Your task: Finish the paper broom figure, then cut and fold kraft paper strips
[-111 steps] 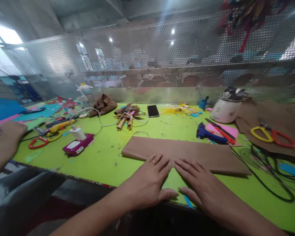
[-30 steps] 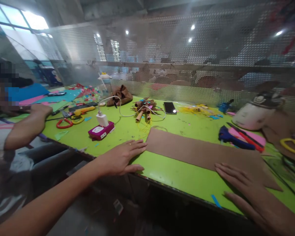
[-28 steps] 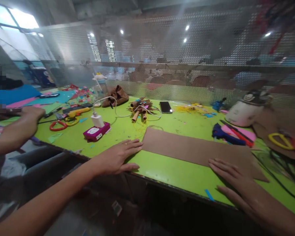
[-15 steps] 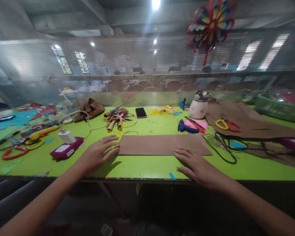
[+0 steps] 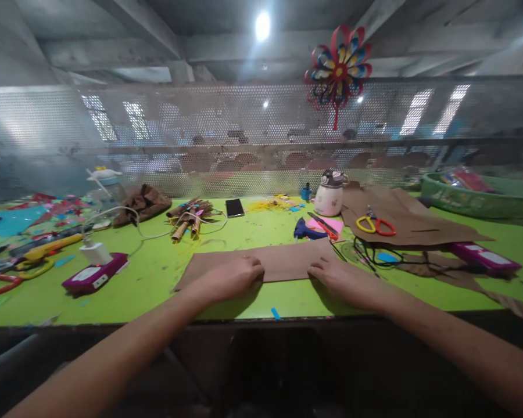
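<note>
L hand [image 5: 239, 275] has moved inboard along sheet [image 5: 285, 259], now askew on table [image 5: 143, 299]; fingers of L hand & R hand [image 5: 340, 281] curled at near edge, can't tell if pinching; work prob. now on edge

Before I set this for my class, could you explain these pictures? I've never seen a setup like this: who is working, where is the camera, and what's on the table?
There is no machine here: a person works with two bare hands. One camera, worn on the head, looks forward and down, so both forearms reach in from below. The left hand and right hand touch the near edge of a long, flat, brown paper-like sheet; whether either has a firm grip is unclear. It lies on a lime-green tabletop. Beyond it are a flat black phone and a round white bottle with a dark lid. To the left sits a purple socket block with a white plug.
</note>
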The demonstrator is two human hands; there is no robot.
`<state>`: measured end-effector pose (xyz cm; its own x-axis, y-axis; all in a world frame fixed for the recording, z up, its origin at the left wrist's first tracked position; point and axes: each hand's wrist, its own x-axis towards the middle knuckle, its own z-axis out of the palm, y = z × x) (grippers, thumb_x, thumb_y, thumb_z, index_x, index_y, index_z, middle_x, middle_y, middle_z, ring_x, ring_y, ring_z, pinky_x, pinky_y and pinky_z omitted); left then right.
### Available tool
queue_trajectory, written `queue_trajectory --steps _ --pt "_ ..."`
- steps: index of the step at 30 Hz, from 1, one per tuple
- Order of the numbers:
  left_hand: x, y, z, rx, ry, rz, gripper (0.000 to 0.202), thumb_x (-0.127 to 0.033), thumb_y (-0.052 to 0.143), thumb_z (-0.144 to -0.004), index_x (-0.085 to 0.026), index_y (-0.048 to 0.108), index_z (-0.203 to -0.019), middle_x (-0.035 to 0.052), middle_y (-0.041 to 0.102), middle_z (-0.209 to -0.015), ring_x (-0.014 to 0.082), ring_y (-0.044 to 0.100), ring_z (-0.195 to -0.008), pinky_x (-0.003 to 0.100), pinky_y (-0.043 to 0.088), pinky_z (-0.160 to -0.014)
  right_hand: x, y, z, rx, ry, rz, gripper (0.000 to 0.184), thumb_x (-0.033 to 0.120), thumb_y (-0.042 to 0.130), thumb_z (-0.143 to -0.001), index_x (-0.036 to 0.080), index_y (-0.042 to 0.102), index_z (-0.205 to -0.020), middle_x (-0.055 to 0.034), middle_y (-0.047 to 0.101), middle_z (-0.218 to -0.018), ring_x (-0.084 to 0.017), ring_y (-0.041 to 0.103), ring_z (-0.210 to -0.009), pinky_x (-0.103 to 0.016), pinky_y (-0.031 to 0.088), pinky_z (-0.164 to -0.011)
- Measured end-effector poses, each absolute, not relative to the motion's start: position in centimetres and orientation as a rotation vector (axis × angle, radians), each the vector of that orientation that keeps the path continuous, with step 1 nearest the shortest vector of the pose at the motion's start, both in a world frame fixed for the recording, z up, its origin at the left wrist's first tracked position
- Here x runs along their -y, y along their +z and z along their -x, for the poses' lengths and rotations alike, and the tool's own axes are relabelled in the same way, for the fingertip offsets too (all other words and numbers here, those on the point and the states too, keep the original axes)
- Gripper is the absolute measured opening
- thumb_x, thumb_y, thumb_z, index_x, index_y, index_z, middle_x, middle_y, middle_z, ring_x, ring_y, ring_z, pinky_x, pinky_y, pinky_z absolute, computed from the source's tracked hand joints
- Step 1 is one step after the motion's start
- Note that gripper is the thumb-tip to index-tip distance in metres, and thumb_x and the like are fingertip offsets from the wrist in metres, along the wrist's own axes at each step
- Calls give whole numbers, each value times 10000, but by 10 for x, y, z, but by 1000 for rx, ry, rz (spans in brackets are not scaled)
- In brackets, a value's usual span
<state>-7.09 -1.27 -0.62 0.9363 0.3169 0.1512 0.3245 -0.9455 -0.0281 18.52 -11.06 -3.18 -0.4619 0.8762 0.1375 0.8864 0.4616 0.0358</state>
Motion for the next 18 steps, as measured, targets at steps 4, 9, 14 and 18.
queue_trajectory --steps 4,9,14,18 --pt "14 -12 63 511 -25 2867 221 -98 397 -792 -112 615 -759 99 615 -664 170 536 -556 274 377 -547 104 -32 -196 2656 -230 1601 321 15 450 -752 132 637 -986 -126 651 -937 -236 569 -903 -345 429 -805" --pt "-2 19 70 754 -510 2685 182 -145 414 -812 -147 553 -694 52 564 -616 136 465 -512 256 331 -518 100 15 -208 2041 -603 1479 246 169 452 -852 148 621 -1030 -127 618 -1075 -259 524 -1033 -412 409 -894" --pt "-8 79 86 1030 -1534 2349 223 -251 478 -795 -173 468 -586 -29 463 -546 92 400 -515 211 302 -523 110 38 -209 1384 -327 1416 293 419 497 -840 188 640 -951 -82 655 -939 -229 608 -860 -385 484 -793" --pt "-11 92 89 1264 -2260 2178 232 -267 519 -728 -178 436 -530 -59 365 -478 77 324 -460 198 253 -454 102 9 -176 1425 439 1413 428 539 561 -759 196 662 -996 -101 678 -1007 -265 634 -873 -426 510 -768"
